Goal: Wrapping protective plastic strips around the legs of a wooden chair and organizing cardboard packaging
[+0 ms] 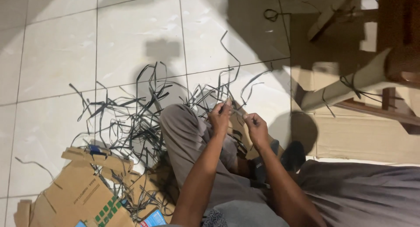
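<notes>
Glossy white floor tiles (57,56) carry a loose tangle of thin, flat dark strips (131,117), springy and curled, spilling over torn brown cardboard (78,192). Seated above it, the person pinches one strip (236,109) between both hands: the left hand (220,115) is closed on one end, the right hand (256,127) pinched on the other, just apart. It looks like plastic strapping, though the dim light makes that hard to confirm. Working it well calls for a short span held taut, fingers close to the working point. A pale cardboard tube (345,87) leans against dark wooden furniture (393,43).
</notes>
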